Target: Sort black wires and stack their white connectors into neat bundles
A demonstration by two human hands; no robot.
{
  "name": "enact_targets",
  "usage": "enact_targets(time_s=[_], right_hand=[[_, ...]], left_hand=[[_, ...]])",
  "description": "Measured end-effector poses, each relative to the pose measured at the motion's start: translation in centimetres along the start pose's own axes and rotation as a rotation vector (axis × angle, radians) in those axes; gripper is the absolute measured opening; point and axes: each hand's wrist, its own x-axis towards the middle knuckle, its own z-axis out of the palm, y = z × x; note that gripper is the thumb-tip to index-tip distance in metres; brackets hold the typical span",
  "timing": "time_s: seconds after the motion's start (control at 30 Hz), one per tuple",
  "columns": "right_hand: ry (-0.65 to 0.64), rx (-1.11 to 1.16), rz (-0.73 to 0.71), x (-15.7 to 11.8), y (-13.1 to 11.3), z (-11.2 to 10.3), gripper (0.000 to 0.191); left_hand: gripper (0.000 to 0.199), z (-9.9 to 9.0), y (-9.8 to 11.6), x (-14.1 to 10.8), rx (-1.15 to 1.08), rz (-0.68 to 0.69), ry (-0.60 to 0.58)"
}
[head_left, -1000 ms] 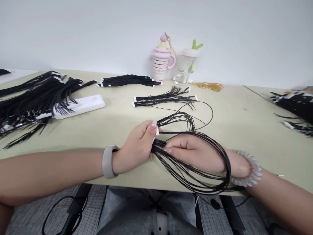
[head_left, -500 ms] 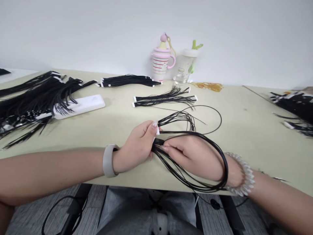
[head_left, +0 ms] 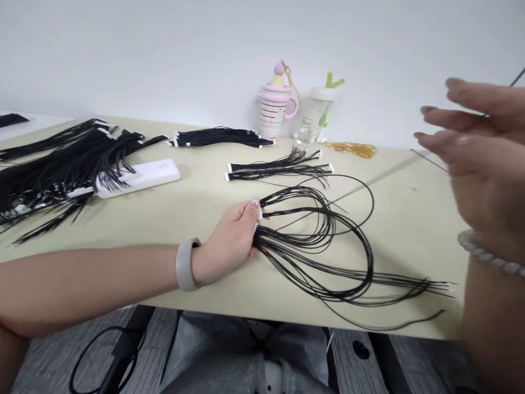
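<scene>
My left hand is closed on the white connector ends of a looped bundle of black wires, just above the table. Loops spread to the right from my fingers, and loose wire tips trail toward the table's front edge. Raised at the right side of the view, my right hand is blurred, its fingers long and close together. A thin black wire sticks out behind those fingers. A faint blurred line runs from the bundle toward this hand.
Piled black wire harnesses lie at the left, partly over a white oblong case. More harnesses lie mid-table. A pink-lidded cup, a clear cup and yellow rubber bands stand or lie by the wall.
My right hand has left the loops beside my left hand and swung up to the far right. Several wire ends now lie stretched rightward. My left hand keeps its grip.
</scene>
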Motion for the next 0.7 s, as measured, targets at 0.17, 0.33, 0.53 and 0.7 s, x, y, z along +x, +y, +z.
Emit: enact_targets(time_s=[0.17,0.33,0.53,0.7], right_hand=[[-0.041,0.343,0.231,-1.0,-0.8,1.7,0.020],[-0.560,0.283,0.153,-3.5,-1.2,4.0,0.047],[-0.722,-0.178,-0.082,-3.9,0.0,5.2,0.019],[-0.781,-0.118,-0.131,-3.6,0.7,5.3,0.020]], left_hand=[[0.037,-0.2,0.3,-0.2,0.046,0.017,-0.024],[0.036,-0.2,0.3,-0.3,0.040,0.033,-0.048],[0.034,-0.2,-0.1,-0.4,-0.025,0.021,-0.087],[0.035,-0.3,-0.2,-0.3,0.001,0.085,-0.069]])
